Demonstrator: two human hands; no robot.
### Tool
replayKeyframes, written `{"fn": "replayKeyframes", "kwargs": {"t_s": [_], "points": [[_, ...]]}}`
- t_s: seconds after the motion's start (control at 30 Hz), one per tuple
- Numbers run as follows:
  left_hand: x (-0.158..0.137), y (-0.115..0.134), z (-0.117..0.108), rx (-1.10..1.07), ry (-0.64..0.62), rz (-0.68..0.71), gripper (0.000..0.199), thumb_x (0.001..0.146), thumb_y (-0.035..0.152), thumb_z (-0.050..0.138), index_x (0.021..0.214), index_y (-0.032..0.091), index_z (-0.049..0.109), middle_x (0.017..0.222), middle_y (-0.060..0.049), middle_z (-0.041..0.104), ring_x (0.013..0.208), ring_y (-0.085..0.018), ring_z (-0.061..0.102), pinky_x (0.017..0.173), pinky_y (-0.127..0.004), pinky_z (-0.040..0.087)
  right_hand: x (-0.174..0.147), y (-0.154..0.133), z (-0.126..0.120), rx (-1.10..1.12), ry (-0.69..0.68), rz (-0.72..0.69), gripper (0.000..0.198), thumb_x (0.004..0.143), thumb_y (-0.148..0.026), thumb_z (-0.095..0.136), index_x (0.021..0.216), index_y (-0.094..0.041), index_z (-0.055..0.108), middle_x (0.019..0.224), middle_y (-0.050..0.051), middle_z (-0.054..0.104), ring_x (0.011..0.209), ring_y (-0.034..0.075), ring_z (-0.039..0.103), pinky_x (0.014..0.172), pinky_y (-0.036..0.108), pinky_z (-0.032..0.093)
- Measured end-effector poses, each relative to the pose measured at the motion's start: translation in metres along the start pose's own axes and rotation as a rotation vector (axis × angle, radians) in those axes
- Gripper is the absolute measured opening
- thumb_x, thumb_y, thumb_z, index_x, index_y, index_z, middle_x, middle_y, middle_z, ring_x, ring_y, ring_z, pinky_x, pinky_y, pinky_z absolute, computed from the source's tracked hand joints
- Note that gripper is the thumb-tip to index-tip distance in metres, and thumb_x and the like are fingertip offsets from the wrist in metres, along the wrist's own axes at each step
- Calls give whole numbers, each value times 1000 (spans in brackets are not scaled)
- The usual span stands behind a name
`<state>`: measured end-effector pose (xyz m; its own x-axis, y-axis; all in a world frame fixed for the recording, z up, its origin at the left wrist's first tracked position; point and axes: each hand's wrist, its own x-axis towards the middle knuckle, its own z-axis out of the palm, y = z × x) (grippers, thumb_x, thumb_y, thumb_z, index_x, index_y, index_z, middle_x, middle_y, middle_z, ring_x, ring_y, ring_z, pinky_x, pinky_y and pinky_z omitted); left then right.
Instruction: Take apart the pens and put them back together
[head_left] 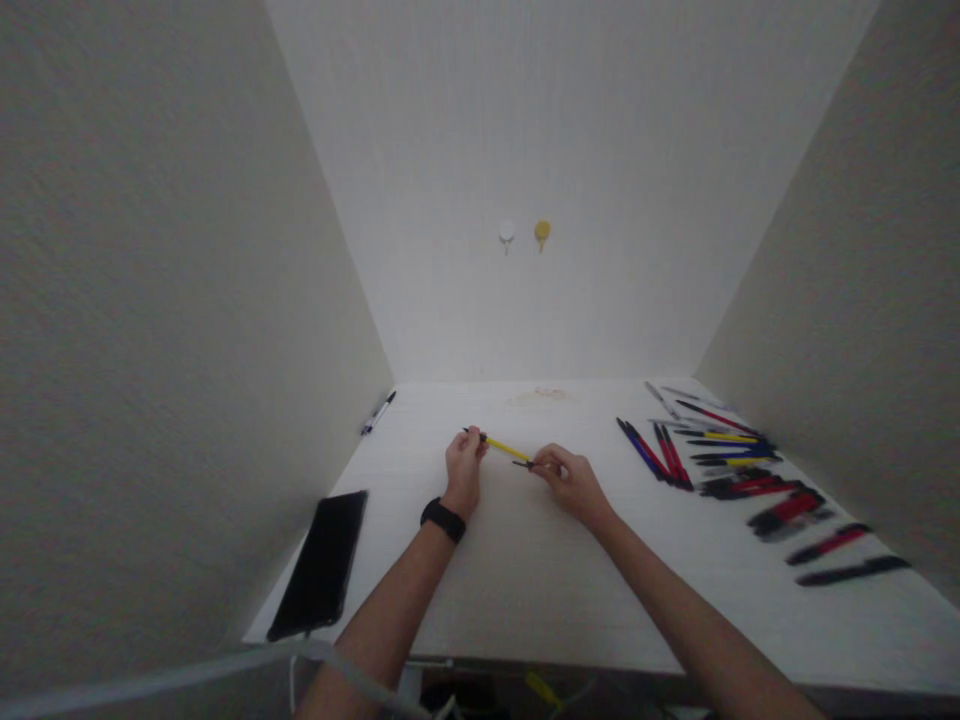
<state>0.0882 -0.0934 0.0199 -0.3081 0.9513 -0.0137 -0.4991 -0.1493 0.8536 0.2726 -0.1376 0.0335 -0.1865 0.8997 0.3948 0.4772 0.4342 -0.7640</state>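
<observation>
A yellow pen (506, 447) with black ends is stretched between my two hands above the middle of the white table. My left hand (463, 472), with a black band (443, 520) on its wrist, pinches the pen's black left end, and a dark tip pokes out past the fingers. At the other end, the fingers of my right hand (570, 482) are closed round the black part. A thin dark piece, like a clip, sticks out leftward there, just below the barrel. Whether the right-hand part is a separate cap, I cannot tell.
Many black, red, blue and yellow pens (739, 450) lie along the right side of the white table (525, 590). A black phone (321, 562) and a white pen (379, 412) lie on the left. Walls enclose three sides; two hooks (542, 231) hang at the back.
</observation>
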Motion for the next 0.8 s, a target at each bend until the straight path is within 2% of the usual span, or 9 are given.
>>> {"fn": "replayKeyframes", "kwargs": {"t_s": [0.27,0.6,0.8], "points": [[-1,5,1,-96,24,-56,35,64,41,78,69,14,56,72,1,58,65,-6,54,65,-20,42,-1,-1,0,8,17,-6,9,81,-32,59,80,-22,59,63,-2,60,53,13,47,54,24,37],[-1,4,1,-59,8,-55,37,61,43,79,69,14,58,74,0,57,70,-8,54,69,-21,43,0,-2,0,-11,8,-3,9,81,-32,59,80,-22,59,63,-1,59,56,14,49,55,24,38],[0,2,1,-39,-32,-40,37,60,43,79,68,14,58,73,0,57,69,-8,53,65,-20,43,0,-6,0,20,-7,-7,8,80,-29,60,80,-22,59,67,-1,63,54,13,49,54,24,37]]}}
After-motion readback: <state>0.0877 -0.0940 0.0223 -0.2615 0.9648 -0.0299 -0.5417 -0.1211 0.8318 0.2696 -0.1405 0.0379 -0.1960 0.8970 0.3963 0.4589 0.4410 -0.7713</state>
